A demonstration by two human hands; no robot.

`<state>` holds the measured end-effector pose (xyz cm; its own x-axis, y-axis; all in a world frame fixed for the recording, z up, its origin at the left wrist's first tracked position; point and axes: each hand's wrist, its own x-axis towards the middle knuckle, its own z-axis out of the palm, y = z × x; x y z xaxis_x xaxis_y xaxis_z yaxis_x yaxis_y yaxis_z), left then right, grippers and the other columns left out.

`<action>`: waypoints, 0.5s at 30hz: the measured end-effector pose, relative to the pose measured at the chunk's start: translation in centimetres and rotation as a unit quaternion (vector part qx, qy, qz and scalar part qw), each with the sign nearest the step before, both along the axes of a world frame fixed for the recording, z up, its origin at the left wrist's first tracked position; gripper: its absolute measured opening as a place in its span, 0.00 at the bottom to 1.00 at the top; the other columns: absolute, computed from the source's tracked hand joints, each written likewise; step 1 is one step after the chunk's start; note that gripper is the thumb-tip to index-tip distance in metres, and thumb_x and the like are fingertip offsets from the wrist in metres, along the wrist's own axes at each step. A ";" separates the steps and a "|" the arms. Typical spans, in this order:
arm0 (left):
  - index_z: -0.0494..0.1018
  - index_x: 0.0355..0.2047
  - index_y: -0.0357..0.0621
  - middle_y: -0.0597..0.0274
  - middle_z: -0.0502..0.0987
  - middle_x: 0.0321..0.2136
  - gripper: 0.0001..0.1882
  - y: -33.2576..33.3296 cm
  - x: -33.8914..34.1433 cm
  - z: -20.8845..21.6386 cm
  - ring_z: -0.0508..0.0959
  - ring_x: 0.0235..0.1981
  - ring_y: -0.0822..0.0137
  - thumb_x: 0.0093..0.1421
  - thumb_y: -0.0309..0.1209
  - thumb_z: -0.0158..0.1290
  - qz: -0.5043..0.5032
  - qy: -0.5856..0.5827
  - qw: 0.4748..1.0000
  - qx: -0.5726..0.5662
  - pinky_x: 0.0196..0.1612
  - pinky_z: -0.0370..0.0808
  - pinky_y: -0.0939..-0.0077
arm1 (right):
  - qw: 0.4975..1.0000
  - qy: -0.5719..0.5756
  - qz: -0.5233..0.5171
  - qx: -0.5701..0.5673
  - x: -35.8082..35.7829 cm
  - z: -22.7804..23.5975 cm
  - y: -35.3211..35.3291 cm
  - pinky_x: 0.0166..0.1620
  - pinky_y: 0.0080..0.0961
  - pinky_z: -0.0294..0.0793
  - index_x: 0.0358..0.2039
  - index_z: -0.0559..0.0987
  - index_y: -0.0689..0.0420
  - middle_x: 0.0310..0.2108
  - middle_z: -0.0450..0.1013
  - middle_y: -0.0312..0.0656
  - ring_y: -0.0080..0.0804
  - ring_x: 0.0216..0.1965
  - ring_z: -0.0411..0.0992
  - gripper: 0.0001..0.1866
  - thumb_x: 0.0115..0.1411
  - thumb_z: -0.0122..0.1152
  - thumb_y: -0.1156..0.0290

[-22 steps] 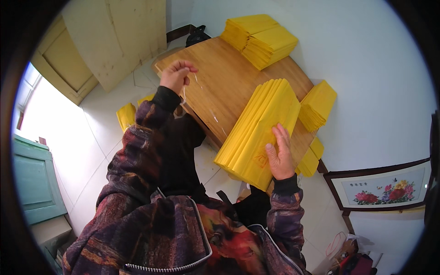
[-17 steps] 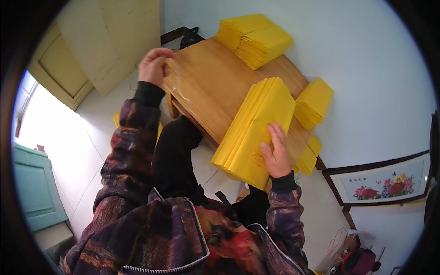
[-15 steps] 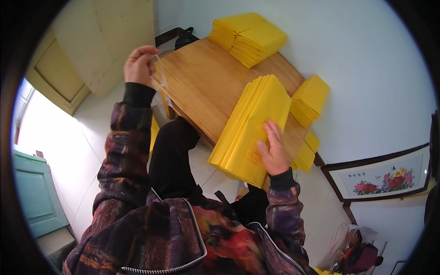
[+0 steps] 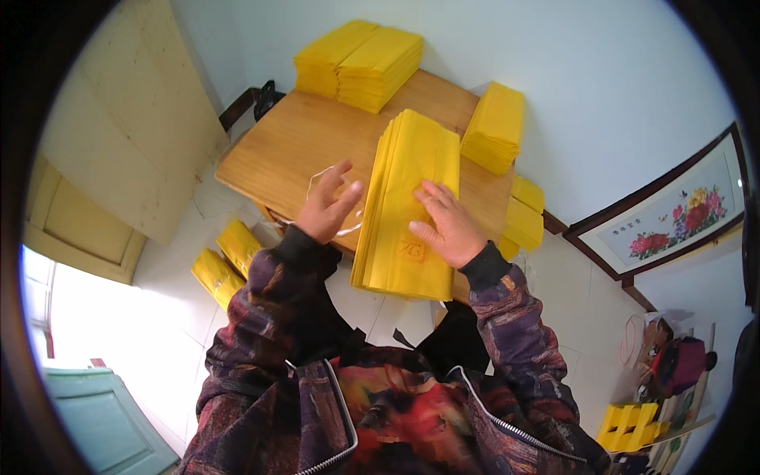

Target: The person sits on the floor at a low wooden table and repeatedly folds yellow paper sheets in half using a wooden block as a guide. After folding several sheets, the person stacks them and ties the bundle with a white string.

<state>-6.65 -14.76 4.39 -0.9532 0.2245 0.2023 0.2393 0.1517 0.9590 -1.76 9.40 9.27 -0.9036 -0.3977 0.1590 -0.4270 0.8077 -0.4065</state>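
A thick stack of folded yellow paper sheets point(image 4: 408, 226) lies aslant over the near edge of the wooden table point(image 4: 277, 150), its folded layers showing on the left side. My right hand point(image 4: 447, 226) rests on top of it with fingers and thumb spread. Just left of the stack is my left hand point(image 4: 326, 207), fingers apart and bent a little. A thin white string point(image 4: 348, 231) loops around and behind that hand; nothing shows clearly gripped in it.
Two yellow stacks side by side point(image 4: 360, 63) occupy the table's far end, with another stack point(image 4: 495, 127) at its right. More yellow bundles stand on the floor at left point(image 4: 226, 261) and past the table's right side point(image 4: 522, 214). A framed flower picture point(image 4: 673, 206) leans along the right wall.
My left hand has come from the far left, where it pinched the string, to beside the stack, and its fingers have spread. My right hand stays on the stack. The view has turned.
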 end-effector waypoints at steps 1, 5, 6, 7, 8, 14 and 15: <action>0.59 0.55 0.33 0.47 0.66 0.51 0.33 1.0 -1.4 0.4 0.66 0.52 0.56 0.59 0.47 0.48 0.002 0.062 0.998 0.007 0.53 0.63 0.69 | 1.000 0.006 -0.003 0.000 0.0 0.1 -0.2 0.60 0.41 0.51 0.54 0.63 0.64 0.59 0.54 0.54 0.54 0.60 0.49 0.32 0.59 0.47 0.51; 0.57 0.55 0.34 0.53 0.70 0.43 0.31 5.2 -6.6 1.1 0.70 0.45 0.67 0.59 0.43 0.49 -0.006 -0.026 0.999 -0.043 0.46 0.67 0.76 | 0.999 0.010 0.013 -0.029 -0.3 0.1 -0.2 0.61 0.38 0.51 0.54 0.62 0.64 0.59 0.54 0.54 0.51 0.61 0.49 0.30 0.59 0.48 0.53; 0.57 0.54 0.34 0.53 0.70 0.42 0.30 5.6 -7.1 0.9 0.70 0.44 0.67 0.59 0.41 0.49 -0.054 -0.027 0.998 -0.025 0.44 0.68 0.76 | 0.996 0.016 0.020 -0.086 -0.5 0.0 0.3 0.61 0.37 0.50 0.55 0.61 0.64 0.59 0.54 0.53 0.48 0.61 0.50 0.30 0.61 0.46 0.54; 0.57 0.54 0.33 0.53 0.70 0.42 0.28 6.0 -7.4 0.6 0.71 0.43 0.68 0.59 0.40 0.49 -0.102 -0.023 0.995 0.001 0.43 0.69 0.77 | 0.989 0.021 0.027 -0.143 -0.8 -0.2 0.9 0.61 0.35 0.50 0.56 0.61 0.64 0.59 0.55 0.52 0.46 0.62 0.50 0.29 0.62 0.44 0.54; 0.58 0.53 0.33 0.52 0.71 0.42 0.27 6.4 -7.3 0.2 0.72 0.42 0.67 0.58 0.38 0.49 -0.102 -0.046 0.993 0.037 0.42 0.70 0.76 | 0.978 0.045 0.046 -0.197 -1.0 -0.5 1.6 0.62 0.33 0.50 0.56 0.60 0.65 0.59 0.55 0.51 0.43 0.62 0.50 0.29 0.63 0.42 0.55; 0.57 0.53 0.32 0.53 0.71 0.41 0.26 6.7 -6.1 -1.1 0.72 0.41 0.67 0.58 0.34 0.48 -0.092 -0.163 0.972 0.145 0.42 0.70 0.78 | 0.832 -0.098 -0.121 -0.532 -4.0 -4.4 2.2 0.62 0.28 0.47 0.60 0.54 0.62 0.62 0.49 0.50 0.38 0.64 0.45 0.32 0.64 0.39 0.51; 0.56 0.54 0.32 0.53 0.71 0.42 0.27 6.8 -6.1 -1.1 0.72 0.41 0.67 0.59 0.34 0.48 -0.089 -0.158 0.972 0.150 0.43 0.70 0.78 | 0.833 -0.091 -0.129 -0.530 -4.1 -5.1 1.8 0.63 0.28 0.46 0.60 0.53 0.62 0.63 0.47 0.50 0.38 0.64 0.44 0.32 0.64 0.39 0.52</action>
